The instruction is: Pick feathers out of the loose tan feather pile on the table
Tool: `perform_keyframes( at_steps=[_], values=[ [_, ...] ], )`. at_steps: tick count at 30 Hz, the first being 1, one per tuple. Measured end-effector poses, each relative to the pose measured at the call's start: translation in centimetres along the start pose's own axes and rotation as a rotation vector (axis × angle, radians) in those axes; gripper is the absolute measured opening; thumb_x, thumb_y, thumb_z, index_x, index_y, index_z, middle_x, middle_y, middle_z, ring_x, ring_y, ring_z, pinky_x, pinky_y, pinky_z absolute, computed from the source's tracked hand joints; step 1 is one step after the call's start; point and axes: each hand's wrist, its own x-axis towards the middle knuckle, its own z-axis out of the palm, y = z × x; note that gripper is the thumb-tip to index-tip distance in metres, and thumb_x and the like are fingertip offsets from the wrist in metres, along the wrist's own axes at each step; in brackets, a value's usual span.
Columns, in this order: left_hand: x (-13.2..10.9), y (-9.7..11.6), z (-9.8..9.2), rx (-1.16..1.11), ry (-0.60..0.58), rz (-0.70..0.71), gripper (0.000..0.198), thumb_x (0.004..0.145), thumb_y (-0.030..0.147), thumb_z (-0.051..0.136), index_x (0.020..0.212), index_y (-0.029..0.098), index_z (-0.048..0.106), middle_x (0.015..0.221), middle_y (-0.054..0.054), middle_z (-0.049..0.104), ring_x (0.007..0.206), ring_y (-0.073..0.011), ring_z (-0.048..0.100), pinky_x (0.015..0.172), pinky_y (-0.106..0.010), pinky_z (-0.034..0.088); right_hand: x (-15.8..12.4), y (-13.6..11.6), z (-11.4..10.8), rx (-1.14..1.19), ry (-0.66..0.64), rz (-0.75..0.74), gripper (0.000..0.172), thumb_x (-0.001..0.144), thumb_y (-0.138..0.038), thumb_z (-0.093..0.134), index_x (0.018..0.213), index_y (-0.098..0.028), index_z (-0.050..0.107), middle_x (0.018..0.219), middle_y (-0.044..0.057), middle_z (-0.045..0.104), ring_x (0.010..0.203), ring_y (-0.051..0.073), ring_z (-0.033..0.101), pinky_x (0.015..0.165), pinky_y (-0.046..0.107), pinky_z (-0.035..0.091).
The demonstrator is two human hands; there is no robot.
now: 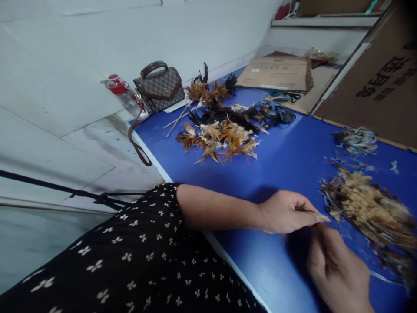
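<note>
My left hand reaches over the blue table, its thumb and fingers pinched on a small pale feather. Close against it, at the lower right, my right hand has its fingers pressed together at the feather's base; what lies between them is too small to make out. A reddish wisp shows under my left hand. Right of both hands lies a large pile of brown and cream feathers. Bunches of orange-brown feathers and black feathers rest farther back.
A patterned handbag and a red-capped bottle stand at the back left. Flattened cardboard lies at the back, and a large cardboard box at the right. Blue-grey strands lie near the box.
</note>
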Motion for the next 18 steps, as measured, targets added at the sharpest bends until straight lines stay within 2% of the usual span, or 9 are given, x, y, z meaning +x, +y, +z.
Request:
perform_keyframes(
  at_steps=[4, 7, 10, 12, 14, 16, 18],
  values=[
    [-0.2, -0.1, 0.3, -0.038, 0.063, -0.045, 0.019, 0.081, 0.013, 0.092, 0.083, 0.014, 0.072, 0.077, 0.005, 0.068, 0.073, -0.0054, 0.055, 0.078, -0.023, 0.047, 0.3, -0.2, 0.6, -0.015, 0.008, -0.083, 0.012, 0.111, -0.020, 0.056, 0.103, -0.024, 0.064, 0.072, -0.004, 0.057, 0.050, 0.011, 0.054, 0.056, 0.024, 0.045],
    [-0.2, 0.2, 0.3, -0.020, 0.089, -0.047, 0.019, 0.083, 0.012, 0.089, 0.082, 0.014, 0.071, 0.077, 0.005, 0.068, 0.072, -0.0049, 0.056, 0.076, -0.023, 0.047, 0.6, -0.3, 0.8, -0.019, -0.004, -0.088, 0.013, 0.112, -0.021, 0.055, 0.105, -0.024, 0.065, 0.072, -0.004, 0.058, 0.051, 0.011, 0.055, 0.056, 0.024, 0.045],
    [-0.1, 0.6, 0.2, -0.022, 0.067, -0.059, 0.017, 0.086, 0.012, 0.085, 0.083, 0.015, 0.069, 0.073, 0.006, 0.065, 0.063, -0.0034, 0.052, 0.066, -0.023, 0.042, 0.7, -0.2, 0.7, 0.015, 0.004, -0.052, 0.012, 0.113, -0.024, 0.056, 0.106, -0.024, 0.067, 0.074, -0.004, 0.063, 0.050, 0.010, 0.058, 0.054, 0.023, 0.045],
    [0.0, 0.9, -0.1, -0.054, 0.003, -0.078, 0.014, 0.090, 0.015, 0.081, 0.084, 0.016, 0.068, 0.070, 0.007, 0.062, 0.055, -0.0032, 0.047, 0.058, -0.025, 0.036, 0.7, -0.2, 0.5, 0.031, 0.007, 0.013, 0.014, 0.113, -0.029, 0.058, 0.106, -0.024, 0.069, 0.073, -0.003, 0.066, 0.049, 0.010, 0.058, 0.052, 0.023, 0.045],
    [0.0, 1.1, -0.4, -0.088, -0.086, -0.072, 0.014, 0.092, 0.022, 0.081, 0.087, 0.016, 0.069, 0.073, 0.006, 0.065, 0.054, -0.0039, 0.049, 0.054, -0.027, 0.033, 0.6, -0.2, 0.3, 0.001, 0.017, 0.132, 0.024, 0.115, -0.040, 0.057, 0.109, -0.022, 0.072, 0.072, -0.001, 0.068, 0.049, 0.012, 0.059, 0.050, 0.024, 0.045],
    [0.0, 1.2, -0.8, -0.117, -0.153, -0.037, 0.024, 0.088, 0.033, 0.088, 0.091, 0.016, 0.072, 0.083, 0.002, 0.071, 0.058, -0.0050, 0.056, 0.055, -0.027, 0.034, 0.4, -0.4, 0.2, -0.011, 0.074, 0.273, 0.036, 0.113, -0.052, 0.058, 0.117, -0.020, 0.074, 0.078, 0.003, 0.073, 0.055, 0.015, 0.065, 0.052, 0.026, 0.048],
    [0.1, 1.2, -1.1, -0.147, -0.188, -0.021, 0.039, 0.078, 0.044, 0.096, 0.096, 0.017, 0.075, 0.088, 0.002, 0.074, 0.062, -0.0066, 0.060, 0.059, -0.028, 0.038, 0.1, -0.6, 0.0, 0.077, 0.137, 0.396, 0.047, 0.109, -0.059, 0.065, 0.129, -0.018, 0.072, 0.094, 0.008, 0.079, 0.066, 0.018, 0.071, 0.057, 0.027, 0.052]
  ],
)
